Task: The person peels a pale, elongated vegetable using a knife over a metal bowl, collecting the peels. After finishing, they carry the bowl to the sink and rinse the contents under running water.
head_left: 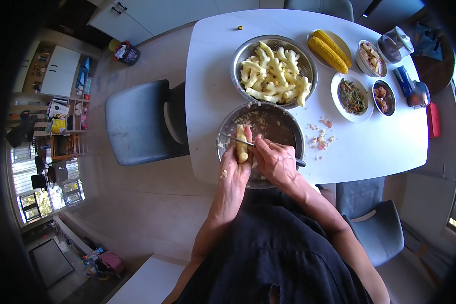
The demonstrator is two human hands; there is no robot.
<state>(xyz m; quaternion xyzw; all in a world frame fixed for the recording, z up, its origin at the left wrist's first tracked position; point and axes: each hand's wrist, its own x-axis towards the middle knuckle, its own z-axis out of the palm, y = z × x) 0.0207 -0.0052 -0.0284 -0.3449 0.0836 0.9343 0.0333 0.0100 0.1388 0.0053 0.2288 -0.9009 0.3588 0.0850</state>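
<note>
My left hand (233, 163) holds a piece of pale peeled ginger root (242, 146) upright over a metal basin (300, 140). My right hand (276, 157) grips a slim metal tool with a dark handle end (300, 163), perhaps a knife or peeler; its narrow metal part (243, 141) lies across the ginger. Murky liquid (275, 127) and small scraps fill part of the basin. Just behind it, a perforated steel colander (236, 85) is heaped with peeled ginger (275, 72). Bits of peel cling to my left wrist.
Peel scraps (322, 139) lie on the white table (395, 148) right of the basin. Farther right are corn cobs (330, 49) on a plate, a plate of greens (351, 95), a bowl of meat (380, 98), another food bowl (371, 59) and a lidded pitcher (395, 45). Grey chairs (136, 121) flank the table.
</note>
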